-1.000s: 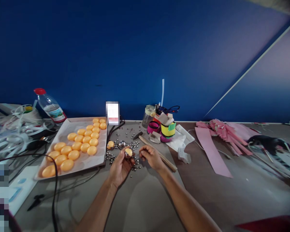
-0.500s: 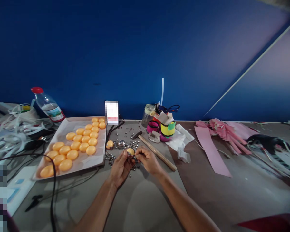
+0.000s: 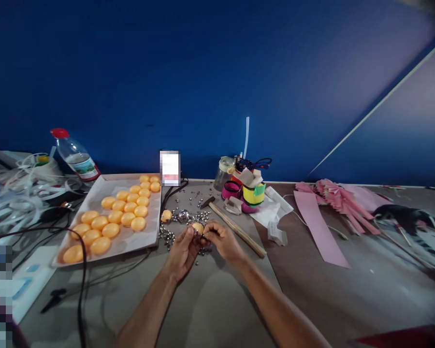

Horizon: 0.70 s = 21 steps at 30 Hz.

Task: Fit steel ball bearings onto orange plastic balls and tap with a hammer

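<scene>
My left hand (image 3: 182, 250) is closed around a small orange ball (image 3: 197, 227) that has shiny dark bits along its lower side. Against the ball's right side, the fingertips of my right hand (image 3: 224, 240) are pinched together; what they hold is too small and covered to make out. Loose silver beads (image 3: 166, 236) lie on the table just behind and left of my hands. Among them sit another orange ball (image 3: 166, 216) and a larger shiny silver piece (image 3: 183, 216). A hammer (image 3: 237, 229) with a wooden handle lies right of my right hand.
A white tray (image 3: 152, 237) of several orange balls is on the left, near a red-capped bottle (image 3: 80, 162) and black cables (image 3: 82, 280). Behind the hammer are a glass jar (image 3: 224, 174) and a yellow tape roll (image 3: 253, 194). Pink strips (image 3: 321, 232) lie right.
The view has shifted slightly, so the table things appear a little further right. Both hands stay together at the ball, with only slight finger movement.
</scene>
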{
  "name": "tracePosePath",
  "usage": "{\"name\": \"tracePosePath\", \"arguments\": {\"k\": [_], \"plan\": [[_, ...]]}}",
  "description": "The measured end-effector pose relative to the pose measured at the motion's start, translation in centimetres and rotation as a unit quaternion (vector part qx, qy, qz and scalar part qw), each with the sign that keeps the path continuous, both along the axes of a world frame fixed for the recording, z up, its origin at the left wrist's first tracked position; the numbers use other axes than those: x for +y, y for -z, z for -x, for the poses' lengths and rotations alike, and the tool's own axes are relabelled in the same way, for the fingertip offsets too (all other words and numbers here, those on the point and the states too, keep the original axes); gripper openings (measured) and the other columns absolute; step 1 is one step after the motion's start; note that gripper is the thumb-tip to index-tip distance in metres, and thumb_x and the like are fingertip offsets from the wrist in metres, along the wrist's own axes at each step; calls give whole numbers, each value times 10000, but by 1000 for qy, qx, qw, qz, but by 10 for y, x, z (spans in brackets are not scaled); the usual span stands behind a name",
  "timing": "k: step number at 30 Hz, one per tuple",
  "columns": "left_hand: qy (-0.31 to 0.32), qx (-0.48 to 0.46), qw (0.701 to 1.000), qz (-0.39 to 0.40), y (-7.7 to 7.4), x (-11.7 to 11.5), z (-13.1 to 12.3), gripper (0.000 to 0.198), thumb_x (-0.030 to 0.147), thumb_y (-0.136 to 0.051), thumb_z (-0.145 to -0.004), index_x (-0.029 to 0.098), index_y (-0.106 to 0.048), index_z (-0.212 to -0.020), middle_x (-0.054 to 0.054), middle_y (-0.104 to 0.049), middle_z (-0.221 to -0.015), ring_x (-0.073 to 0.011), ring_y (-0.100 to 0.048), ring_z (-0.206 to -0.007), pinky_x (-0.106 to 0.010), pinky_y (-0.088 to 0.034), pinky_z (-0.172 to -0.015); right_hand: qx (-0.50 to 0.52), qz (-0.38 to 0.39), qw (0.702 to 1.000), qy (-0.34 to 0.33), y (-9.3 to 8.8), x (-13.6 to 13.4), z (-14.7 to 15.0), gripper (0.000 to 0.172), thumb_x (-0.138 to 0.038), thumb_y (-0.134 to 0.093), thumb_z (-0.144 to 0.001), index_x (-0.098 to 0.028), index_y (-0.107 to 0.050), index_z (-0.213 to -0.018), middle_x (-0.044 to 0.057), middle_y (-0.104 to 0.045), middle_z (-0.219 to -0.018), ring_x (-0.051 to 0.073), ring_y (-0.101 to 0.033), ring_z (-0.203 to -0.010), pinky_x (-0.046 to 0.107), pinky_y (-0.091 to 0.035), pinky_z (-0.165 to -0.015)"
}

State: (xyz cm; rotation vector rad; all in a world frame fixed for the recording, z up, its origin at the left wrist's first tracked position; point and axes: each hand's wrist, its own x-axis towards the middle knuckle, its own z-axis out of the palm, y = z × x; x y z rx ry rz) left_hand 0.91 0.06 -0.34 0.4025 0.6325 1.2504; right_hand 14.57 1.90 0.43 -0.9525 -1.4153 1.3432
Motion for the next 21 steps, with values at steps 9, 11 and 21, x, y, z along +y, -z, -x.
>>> {"name": "tracePosePath", "arguments": {"k": [9, 11, 21], "plan": [[5, -2, 1000, -10, -1, -1, -1, 229, 324, -725, -705, 126, -643, -783, -28, -676, -708, -135, -625, -598, -287, -533, -662, 19, 26, 999, 1, -3, -1, 0, 157, -327, -654, -722, -183, -595, -700, -12, -513, -755, 94, -484, -592, 234, -421, -553], [3, -7, 1000, -10, -1, -2, -2, 215, 314, -721, -710, 128, -643, -783, -28, -678, -717, -134, -626, -600, -286, -532, -669, 20, 28, 999, 4, -3, -1, 0, 164, -335, -659, -719, -183, -601, -698, -7, -512, -765, 96, -482, -603, 232, -419, -552], [3, 0, 1000, -17, -2, -2, -2, 226, 331, -701, -729, 127, -651, -813, -41, -668, -703, -149, -621, -600, -290, -523, -642, 7, 28, 1000, -3, -4, -1, 0, 181, -342, -631, -735, -180, -563, -691, -20, -498, -711, 95, -460, -580, 231, -407, -552]]}}
